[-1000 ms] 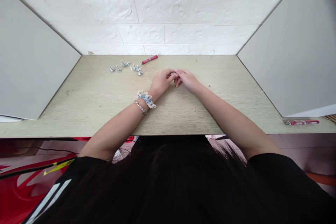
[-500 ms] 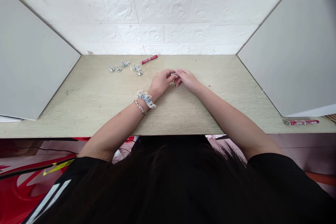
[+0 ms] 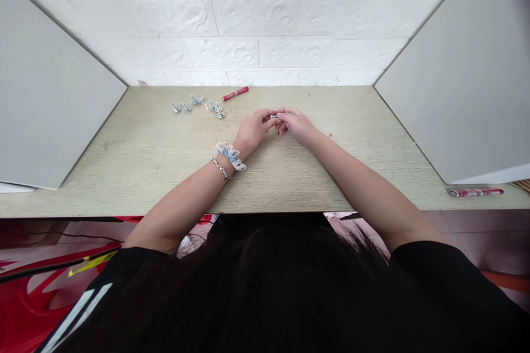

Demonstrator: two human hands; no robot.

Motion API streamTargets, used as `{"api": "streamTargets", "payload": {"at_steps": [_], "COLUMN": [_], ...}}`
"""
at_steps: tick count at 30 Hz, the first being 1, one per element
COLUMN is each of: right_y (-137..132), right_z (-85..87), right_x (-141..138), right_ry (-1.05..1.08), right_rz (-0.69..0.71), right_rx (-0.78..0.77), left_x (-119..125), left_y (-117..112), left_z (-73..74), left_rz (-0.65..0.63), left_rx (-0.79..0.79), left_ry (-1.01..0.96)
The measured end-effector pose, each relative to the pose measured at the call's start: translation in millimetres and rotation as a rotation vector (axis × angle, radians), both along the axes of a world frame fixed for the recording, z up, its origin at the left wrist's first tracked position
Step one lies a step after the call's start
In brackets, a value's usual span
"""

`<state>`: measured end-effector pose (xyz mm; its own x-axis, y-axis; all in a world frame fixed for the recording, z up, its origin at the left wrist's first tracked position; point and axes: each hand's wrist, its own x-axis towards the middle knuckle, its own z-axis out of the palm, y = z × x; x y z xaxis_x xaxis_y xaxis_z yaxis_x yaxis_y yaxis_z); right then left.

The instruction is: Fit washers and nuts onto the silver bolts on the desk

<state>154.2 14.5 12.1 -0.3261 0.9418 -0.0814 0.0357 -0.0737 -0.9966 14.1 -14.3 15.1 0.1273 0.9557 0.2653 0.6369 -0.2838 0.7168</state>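
Between my two hands, above the middle of the table [image 3: 265, 176], is a small silvery bolt [image 3: 273, 116], mostly covered by fingers. My left hand [image 3: 253, 128] pinches it from the left with thumb and forefinger. From the right, my right hand [image 3: 296, 124] closes its fingertips on the other end. The hands nearly touch. To the left of them, several silvery bolts [image 3: 220, 112] with wide washers stand on their heads, loosely grouped.
A red tube [image 3: 235, 94] lies by the white brick-patterned wall [image 3: 256, 16]. Another red tube [image 3: 476, 192] is at the table's front right edge. Grey panels [image 3: 53, 88] close in both sides. Brown crumbs are scattered near the bolts.
The fingers of my right hand have shifted slightly around the bolt's end. My left hand and the bolts on the table stay where they were.
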Motion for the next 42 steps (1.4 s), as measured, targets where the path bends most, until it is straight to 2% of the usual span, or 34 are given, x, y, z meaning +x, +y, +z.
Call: {"api": "streamTargets", "payload": {"at_steps": [10,14,20,32,42], "right_y": [-0.5,-1.1,-3.6,-6.4,2.3], "right_z": [-1.3,-2.6,-2.4,2.4,-6.8], "right_x": [-3.1,-3.2,-1.6,-0.8,2.5], "right_ry": [-0.014,-0.062,-0.117,-0.059,-0.025], "right_rz": [-0.07,-0.04,-0.015,0.045,0.056], "right_rx": [0.019,0.066,0.057,0.094,0.073], "left_x": [1.1,2.6,3.2,1.9,1.4], "left_y": [-0.4,-3.9,-5.3,-4.2,-4.2], "left_z": [-0.1,2.2,3.7,3.6,4.2], "left_rz": [-0.037,-0.056,-0.045,-0.082,-0.07], "left_rx": [0.036,0.06,0.071,0.031,0.009], "left_ry": [-0.027,-0.025,-0.011,-0.018,-0.022]}}
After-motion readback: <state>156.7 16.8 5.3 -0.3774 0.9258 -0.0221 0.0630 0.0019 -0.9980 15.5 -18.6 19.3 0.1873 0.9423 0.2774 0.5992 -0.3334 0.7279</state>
